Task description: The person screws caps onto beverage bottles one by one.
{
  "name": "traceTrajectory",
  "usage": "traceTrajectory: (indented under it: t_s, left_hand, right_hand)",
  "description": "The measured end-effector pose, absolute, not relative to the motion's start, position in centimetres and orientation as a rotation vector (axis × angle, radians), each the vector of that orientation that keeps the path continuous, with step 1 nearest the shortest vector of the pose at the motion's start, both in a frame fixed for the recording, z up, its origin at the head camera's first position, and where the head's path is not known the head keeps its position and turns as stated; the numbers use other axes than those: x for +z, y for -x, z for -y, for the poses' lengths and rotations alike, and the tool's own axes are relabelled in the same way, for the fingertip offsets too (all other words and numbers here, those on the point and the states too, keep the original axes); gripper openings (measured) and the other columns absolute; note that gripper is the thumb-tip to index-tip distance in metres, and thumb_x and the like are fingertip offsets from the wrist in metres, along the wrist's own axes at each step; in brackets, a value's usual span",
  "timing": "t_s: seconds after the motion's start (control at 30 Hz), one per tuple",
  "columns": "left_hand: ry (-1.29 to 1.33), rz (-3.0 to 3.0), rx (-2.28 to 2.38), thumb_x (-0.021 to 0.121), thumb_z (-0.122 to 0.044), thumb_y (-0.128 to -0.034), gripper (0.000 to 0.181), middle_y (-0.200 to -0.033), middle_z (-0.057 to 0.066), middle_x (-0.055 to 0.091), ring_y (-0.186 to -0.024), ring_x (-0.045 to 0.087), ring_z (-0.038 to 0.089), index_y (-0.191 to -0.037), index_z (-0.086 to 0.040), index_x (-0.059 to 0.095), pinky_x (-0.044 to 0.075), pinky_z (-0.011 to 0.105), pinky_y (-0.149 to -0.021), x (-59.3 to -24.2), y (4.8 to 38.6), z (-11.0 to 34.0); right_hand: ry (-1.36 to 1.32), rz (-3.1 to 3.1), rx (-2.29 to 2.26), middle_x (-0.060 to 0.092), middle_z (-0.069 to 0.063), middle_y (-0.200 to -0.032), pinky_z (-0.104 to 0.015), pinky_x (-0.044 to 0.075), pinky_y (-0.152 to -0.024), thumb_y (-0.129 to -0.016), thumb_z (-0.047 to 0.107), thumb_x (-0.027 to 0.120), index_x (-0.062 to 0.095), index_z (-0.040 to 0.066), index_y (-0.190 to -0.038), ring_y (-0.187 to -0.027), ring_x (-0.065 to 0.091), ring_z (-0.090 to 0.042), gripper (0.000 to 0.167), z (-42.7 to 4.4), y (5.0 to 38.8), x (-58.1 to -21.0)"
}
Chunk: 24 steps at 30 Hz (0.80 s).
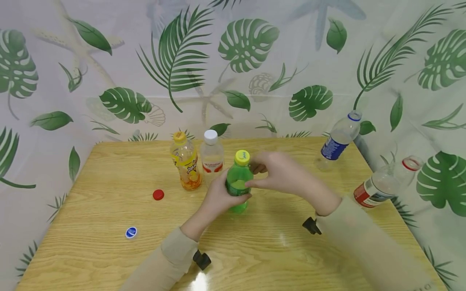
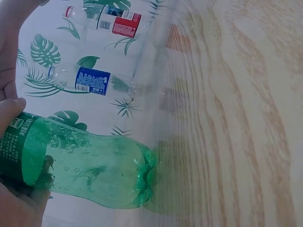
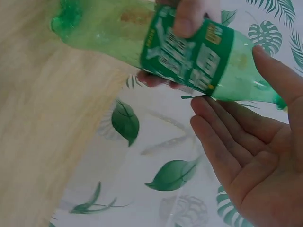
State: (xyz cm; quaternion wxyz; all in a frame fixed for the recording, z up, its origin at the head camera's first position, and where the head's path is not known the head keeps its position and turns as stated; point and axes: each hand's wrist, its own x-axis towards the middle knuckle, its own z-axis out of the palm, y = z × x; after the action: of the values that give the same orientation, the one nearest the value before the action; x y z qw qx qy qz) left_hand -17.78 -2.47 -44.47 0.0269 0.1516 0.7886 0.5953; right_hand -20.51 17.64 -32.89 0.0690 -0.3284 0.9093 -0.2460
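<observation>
Right wrist: green bottle (image 3: 163, 49), blurred white lettering (image 3: 204, 66)

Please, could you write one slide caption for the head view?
Left hand grips a yellow-capped green bottle at a wooden table, right hand beside it.

The head view is bright, and its light is soft and quite even. A white glare lies on the table (image 1: 91, 258) near the bottom edge, with a weaker shine further right. Below the right hand (image 1: 278, 171) there is only a faint shadow. Toward the right edge, the clear bottle with the red rim (image 1: 387, 184) looks stretched outward. Both wrist views are dimmer: the left is bluish and hazy; in the right, the print on the green bottle (image 3: 161, 52) is smeared.
</observation>
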Motion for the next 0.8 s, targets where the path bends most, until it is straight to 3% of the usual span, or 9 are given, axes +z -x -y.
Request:
traceTrajectory:
  t_s: [0.33,0.8]
  left_hand:
    - [-0.471,-2.44,1.826,0.09,-0.01,-0.0833,0.064,-0.127,0.014,0.072,-0.115,0.068,0.03,-0.139,-0.006,0.06,0.056,0.048,-0.104,-44.6,17.9,2.6]
    - [-0.468,-2.484,1.771,0.088,-0.006,-0.083,0.067,-0.133,0.016,0.069,-0.123,0.065,0.033,-0.142,-0.004,0.058,0.051,0.056,-0.11,-44.7,17.9,2.7]
  right_hand:
    - [0.882,-2.728,-1.076,0.077,-0.015,-0.12,-0.043,0.064,-0.095,-0.085,0.018,0.091,0.07,-0.002,-0.131,-0.105,0.076,-0.028,0.055,-17.6,19.5,-36.3]
    - [0.762,-2.78,-1.185,0.075,-0.014,-0.129,-0.047,0.062,-0.099,-0.081,0.02,0.094,0.069,0.003,-0.135,-0.113,0.074,-0.031,0.062,-17.1,18.5,-40.1]
